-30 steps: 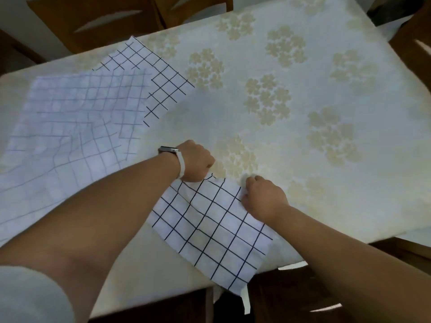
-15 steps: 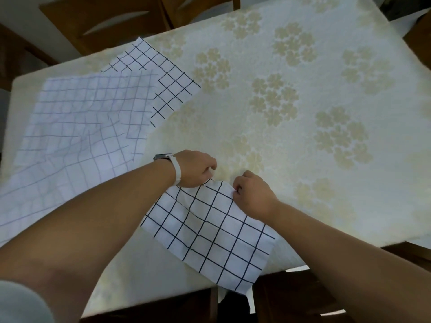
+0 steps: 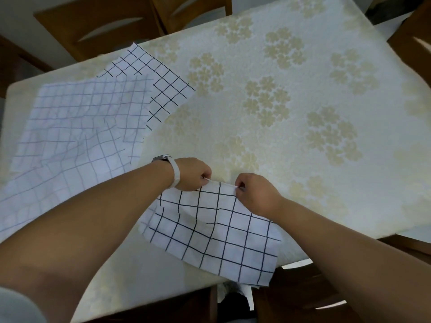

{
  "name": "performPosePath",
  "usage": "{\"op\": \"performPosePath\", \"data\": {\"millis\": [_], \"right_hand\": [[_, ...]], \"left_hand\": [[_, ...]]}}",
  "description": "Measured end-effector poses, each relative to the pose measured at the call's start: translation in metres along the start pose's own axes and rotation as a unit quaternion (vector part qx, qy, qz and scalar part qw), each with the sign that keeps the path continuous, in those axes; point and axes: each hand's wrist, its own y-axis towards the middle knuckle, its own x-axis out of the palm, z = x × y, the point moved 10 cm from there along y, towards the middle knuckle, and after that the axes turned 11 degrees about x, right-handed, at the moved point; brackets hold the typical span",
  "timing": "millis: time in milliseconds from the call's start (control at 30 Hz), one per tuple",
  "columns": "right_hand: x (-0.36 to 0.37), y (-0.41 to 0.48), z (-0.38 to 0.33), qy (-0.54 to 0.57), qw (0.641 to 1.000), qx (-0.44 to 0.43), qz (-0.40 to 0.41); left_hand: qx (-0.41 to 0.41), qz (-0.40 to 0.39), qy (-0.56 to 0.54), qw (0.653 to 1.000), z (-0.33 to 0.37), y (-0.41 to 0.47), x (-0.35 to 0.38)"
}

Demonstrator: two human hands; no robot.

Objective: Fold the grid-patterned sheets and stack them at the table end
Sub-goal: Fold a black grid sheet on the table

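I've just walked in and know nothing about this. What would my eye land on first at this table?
First, the two bare hands in the near middle: the left hand and right hand each pinch the far edge of a bold black-grid sheet, which hangs over the table's near edge. To the left lies a larger, rumpled pale-grid sheet. It overlaps a second black-grid sheet on the flower-patterned tablecloth.

Near sheet (image 3: pixel 210 231) lies right of overlapping sheets (image 3: pixel 77 127).

Wooden chairs (image 3: pixel 105 10), table (image 3: pixel 303 66), probably pale floor (image 3: pixel 18 10).
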Motion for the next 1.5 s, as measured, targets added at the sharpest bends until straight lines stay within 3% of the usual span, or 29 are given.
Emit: {"op": "performPosePath", "data": {"millis": [367,567,833,1233,1500], "right_hand": [[-0.035,0.017,0.050,-0.102,0.993,0.059,0.003],[-0.051,0.017,0.075,-0.113,0.988,0.101,0.011],[-0.049,0.015,0.079,-0.098,0.989,0.110,0.016],[-0.051,0.013,0.084,-0.070,0.992,0.106,0.023],[-0.053,0.011,0.089,-0.063,0.992,0.112,0.016]], "left_hand": [[-0.063,0.099,-0.009,0.993,-0.044,-0.015,-0.014],[-0.113,0.187,-0.106,0.970,-0.066,-0.023,-0.017],[-0.076,0.290,0.009,0.954,-0.058,-0.018,-0.024],[0.013,0.299,0.129,0.945,-0.037,0.002,-0.029],[-0.051,0.237,0.043,0.969,-0.054,0.007,-0.054]]}}
